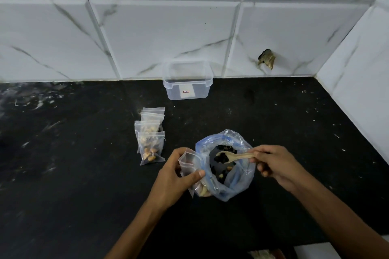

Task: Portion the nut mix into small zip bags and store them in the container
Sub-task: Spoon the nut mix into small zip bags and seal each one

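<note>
Right hand (273, 164): holds pale wooden spoon (233, 156), apparently loaded, handle pointing right. Left hand (179, 176): pinches small clear zip bag (189, 164), just left of spoon bowl.

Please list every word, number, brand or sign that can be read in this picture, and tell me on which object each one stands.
No text here can be read.
Clear plastic container by the wall: a white label with a small red mark; its print is too small and blurred to read.
Small zip bags, the big bag of nut mix and the wooden spoon: no print visible.
</note>
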Demonstrator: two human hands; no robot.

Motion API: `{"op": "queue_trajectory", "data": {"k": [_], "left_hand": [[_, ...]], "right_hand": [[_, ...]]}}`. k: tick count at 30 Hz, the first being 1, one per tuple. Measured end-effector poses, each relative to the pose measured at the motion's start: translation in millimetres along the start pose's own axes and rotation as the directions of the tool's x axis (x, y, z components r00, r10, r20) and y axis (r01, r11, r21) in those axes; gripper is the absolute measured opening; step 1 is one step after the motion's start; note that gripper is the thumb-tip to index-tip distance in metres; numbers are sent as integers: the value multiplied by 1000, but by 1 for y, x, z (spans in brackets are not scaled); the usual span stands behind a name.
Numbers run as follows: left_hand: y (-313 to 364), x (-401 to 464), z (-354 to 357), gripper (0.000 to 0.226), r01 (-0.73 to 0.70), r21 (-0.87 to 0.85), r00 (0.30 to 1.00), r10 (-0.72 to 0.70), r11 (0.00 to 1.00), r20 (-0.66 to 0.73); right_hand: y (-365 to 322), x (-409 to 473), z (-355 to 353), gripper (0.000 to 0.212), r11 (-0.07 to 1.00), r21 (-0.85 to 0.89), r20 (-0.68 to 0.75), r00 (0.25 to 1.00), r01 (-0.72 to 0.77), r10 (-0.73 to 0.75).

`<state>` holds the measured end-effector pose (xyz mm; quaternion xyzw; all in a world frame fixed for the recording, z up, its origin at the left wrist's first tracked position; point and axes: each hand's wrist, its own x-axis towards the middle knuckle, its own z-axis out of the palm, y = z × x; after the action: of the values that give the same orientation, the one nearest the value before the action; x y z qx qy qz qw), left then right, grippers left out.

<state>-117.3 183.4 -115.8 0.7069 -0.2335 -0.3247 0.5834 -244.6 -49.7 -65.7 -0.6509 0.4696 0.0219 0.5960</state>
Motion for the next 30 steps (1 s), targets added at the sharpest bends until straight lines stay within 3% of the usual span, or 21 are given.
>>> {"op": "queue_trajectory", "data": {"k": [5, 10, 14, 16, 19, 25, 27, 30], "left_hand": [[19, 2, 2, 47, -81, 158, 996, 87, 984, -32], [31, 14, 11, 48, -128, 224, 989, 140, 966, -40], [37, 22, 19, 50, -143, 263, 986, 159, 954, -41], [40, 24, 22, 49, -148, 262, 986, 164, 954, -40], [42, 25, 25, 49, -149, 240, 985, 166, 959, -52], [43, 26, 26, 44, -162, 155, 983, 172, 974, -55], [43, 25, 25, 42, -163, 120, 984, 171, 979, -55], [42, 26, 24, 41, -149, 72, 985, 154, 986, -75]], "right_hand": [[-22, -17, -15, 22, 997, 79, 17, 999, 27, -28], [-50, -32, -17, 21, 980, 122, 57, 984, 159, -167], [-65, -45, -4, 21, 933, -88, 22, 937, 348, -347], [-68, -52, 7, 20, 822, -326, 17, 873, 466, -488], [-66, -61, 23, 18, 540, -584, 127, 725, 607, -677], [-53, -66, 40, 27, -13, -659, 543, 464, 752, -700], [-52, -65, 37, 28, -26, -654, 546, 448, 756, -708], [-56, -65, 28, 31, 19, -650, 422, 382, 759, -822]]}}
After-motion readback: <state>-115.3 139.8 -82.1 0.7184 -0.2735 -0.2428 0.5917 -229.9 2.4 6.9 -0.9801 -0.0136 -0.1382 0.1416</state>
